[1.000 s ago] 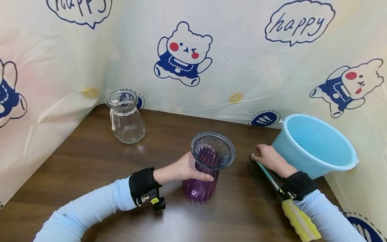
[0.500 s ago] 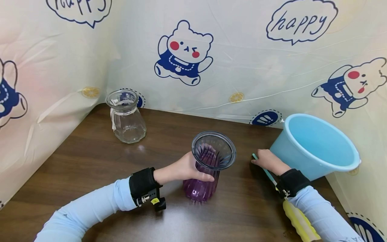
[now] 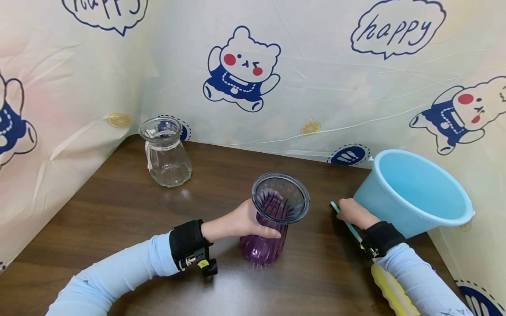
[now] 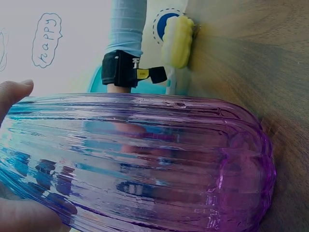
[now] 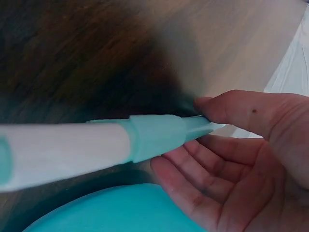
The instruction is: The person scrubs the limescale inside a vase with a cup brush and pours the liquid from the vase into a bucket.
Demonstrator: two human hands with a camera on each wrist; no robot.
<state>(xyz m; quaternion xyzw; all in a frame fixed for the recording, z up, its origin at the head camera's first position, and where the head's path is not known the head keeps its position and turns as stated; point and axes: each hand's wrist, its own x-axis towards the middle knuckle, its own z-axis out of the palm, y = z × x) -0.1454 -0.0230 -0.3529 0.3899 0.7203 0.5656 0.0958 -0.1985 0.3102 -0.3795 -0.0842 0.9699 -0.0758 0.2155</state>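
Note:
My left hand (image 3: 245,223) grips the ribbed purple glass vase (image 3: 262,248) around its upper body. The vase stands on the table with its wide grey mouth tilted toward the right. In the left wrist view the vase (image 4: 207,159) fills the middle, its purple base at the table. To the right, my right hand (image 3: 356,213) holds a long-handled sponge brush (image 3: 391,287) near the end of its handle. The right wrist view shows the white and teal handle (image 5: 67,150) between thumb and fingers. The yellow sponge head points back under the right forearm.
A light blue bucket (image 3: 365,193) stands close beside the right hand, at the table's right side. At the back left is a clear glass jar (image 3: 170,166) with a white ribbon round its neck. A printed curtain (image 3: 316,87) hangs behind the brown table (image 3: 118,206).
The right hand has moved slightly nearer and its fingers have closed round the brush handle, after lying spread over it. The left hand and vase stay in place.

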